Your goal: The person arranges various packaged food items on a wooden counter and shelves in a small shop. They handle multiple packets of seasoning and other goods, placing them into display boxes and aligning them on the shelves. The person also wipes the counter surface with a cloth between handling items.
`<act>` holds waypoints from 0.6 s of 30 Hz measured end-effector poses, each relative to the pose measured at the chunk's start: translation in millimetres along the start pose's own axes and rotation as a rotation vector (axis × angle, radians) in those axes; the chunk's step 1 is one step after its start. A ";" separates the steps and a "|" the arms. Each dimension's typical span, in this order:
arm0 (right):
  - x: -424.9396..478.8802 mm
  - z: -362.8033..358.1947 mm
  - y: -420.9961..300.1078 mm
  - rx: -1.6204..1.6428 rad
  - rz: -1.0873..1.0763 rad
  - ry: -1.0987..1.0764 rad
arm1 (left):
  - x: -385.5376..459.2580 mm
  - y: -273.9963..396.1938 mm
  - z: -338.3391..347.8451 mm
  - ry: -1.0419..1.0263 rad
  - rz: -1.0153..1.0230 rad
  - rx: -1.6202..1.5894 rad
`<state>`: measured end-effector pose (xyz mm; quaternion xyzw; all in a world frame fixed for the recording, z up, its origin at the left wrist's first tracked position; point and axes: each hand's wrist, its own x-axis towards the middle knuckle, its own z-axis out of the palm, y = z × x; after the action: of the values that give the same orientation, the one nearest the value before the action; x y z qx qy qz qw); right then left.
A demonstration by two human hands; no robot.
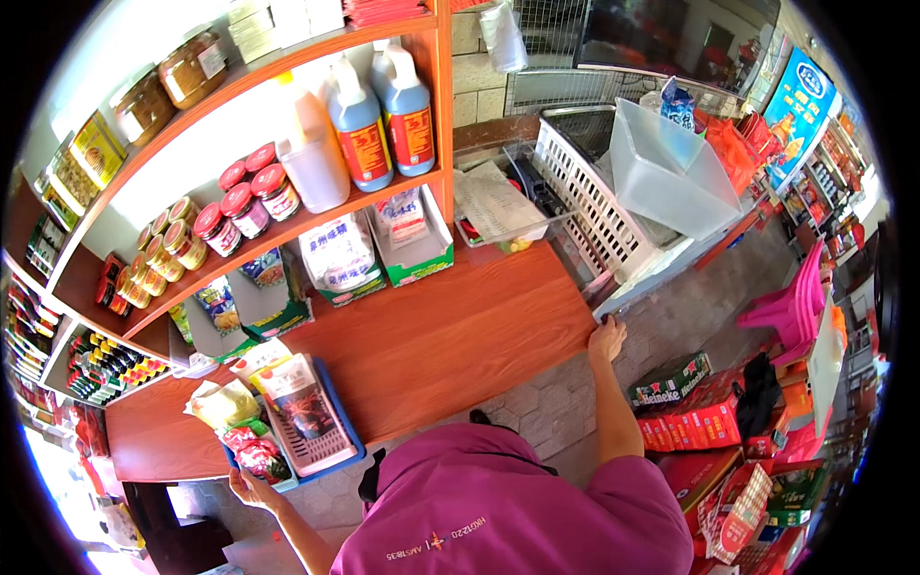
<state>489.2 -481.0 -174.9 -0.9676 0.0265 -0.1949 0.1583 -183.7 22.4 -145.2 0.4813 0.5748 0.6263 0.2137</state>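
My left hand point(253, 493) is at the near edge of the wooden counter point(438, 323), against the near left corner of a blue plastic basket point(336, 406). That basket holds a pale slotted tray point(316, 451) with a picture-printed food packet point(302, 406). Beside them are a yellowish bag point(224, 404) and red-and-green packets point(255, 453). My right hand point(609, 339) is at the counter's right front corner, its fingers curled by something small and dark. Whether it grips that or only rests on the corner is not plain.
Wooden shelves point(442, 108) carry jars point(248, 208) and jugs point(359, 136). Cartons of seasoning bags point(417, 248) stand beneath. To the right are a white slotted basket point(593, 194) and a clear plastic bin point(668, 172). A Heineken carton point(668, 381) and pink stools point(794, 309) stand on the floor.
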 end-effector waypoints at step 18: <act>35.0 56.5 -155.9 0.232 -0.852 -0.272 | -165.4 132.9 135.7 -0.434 -0.208 -0.189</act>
<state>541.7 -320.3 -162.0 -0.8850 -0.4164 -0.1154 0.1733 43.1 -76.5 -98.0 0.5204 0.5008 0.5340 0.4395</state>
